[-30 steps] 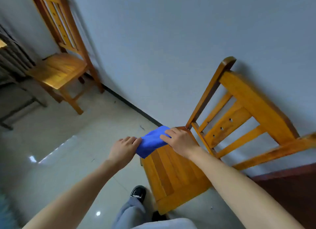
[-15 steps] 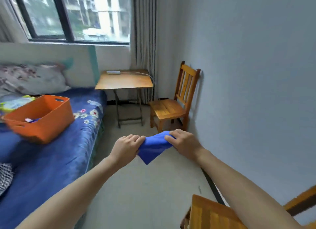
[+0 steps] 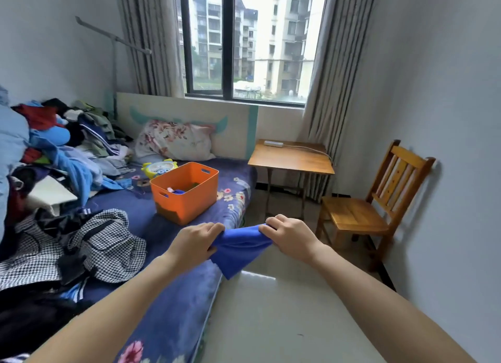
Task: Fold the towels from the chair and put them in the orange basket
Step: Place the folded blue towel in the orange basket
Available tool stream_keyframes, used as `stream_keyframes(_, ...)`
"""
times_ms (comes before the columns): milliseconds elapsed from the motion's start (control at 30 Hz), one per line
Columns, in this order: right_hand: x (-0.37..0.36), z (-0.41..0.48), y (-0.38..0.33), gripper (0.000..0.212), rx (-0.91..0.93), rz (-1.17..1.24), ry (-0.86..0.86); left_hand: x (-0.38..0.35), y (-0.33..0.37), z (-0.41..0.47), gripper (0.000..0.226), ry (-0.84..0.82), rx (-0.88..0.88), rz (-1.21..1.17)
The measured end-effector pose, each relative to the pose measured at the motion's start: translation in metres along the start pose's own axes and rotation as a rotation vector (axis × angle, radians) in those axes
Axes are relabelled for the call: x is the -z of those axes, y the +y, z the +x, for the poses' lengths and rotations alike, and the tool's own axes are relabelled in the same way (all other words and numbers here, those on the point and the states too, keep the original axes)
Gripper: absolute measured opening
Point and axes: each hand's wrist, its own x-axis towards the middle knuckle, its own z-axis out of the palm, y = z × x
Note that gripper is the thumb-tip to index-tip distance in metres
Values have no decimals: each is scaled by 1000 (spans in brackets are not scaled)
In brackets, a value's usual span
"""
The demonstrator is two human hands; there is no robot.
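here both hands (image 3: 193, 242) stretch the towel (image 3: 238, 248) crosswise

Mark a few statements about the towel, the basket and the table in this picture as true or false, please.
1. The left hand and the right hand both grip the blue towel. True.
2. The orange basket stands on the floor. False: it stands on the bed.
3. A white power strip lies on the wooden table under the window. True.
4. The blue towel lies inside the orange basket. False: it hangs in the air between the two hands, short of the basket.
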Motion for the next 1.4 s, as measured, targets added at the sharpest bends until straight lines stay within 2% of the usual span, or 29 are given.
stream_keyframes(167,-26,57,-26,51,106,30,41,17,-56,-31,72,5,22,42)
stream_keyframes(333,-42,108,-42,50,190,27,45,22,-90,-56,69,25,141,60)
stream_keyframes(567,-77,153,-29,56,226,50,90,21,-128,-45,60,57,205,110)
stream_keyframes(667,-94,156,-8,55,235,49,115,7,-137,-24,44,25,187,172)
stream_keyframes(800,-125,164,43,51,223,63,150,-24,-154,21,35,34,169,207)
stream_keyframes(967,-167,168,115,45,254,43,158,-70,-166,86,37,48,190,183)
stream_keyframes(1200,-225,163,190,57,334,72,119,-145,-176,141,38,-38,274,97)
stream_keyframes(1400,-288,161,214,48,320,160,33,-186,-204,163,40,-89,303,56)
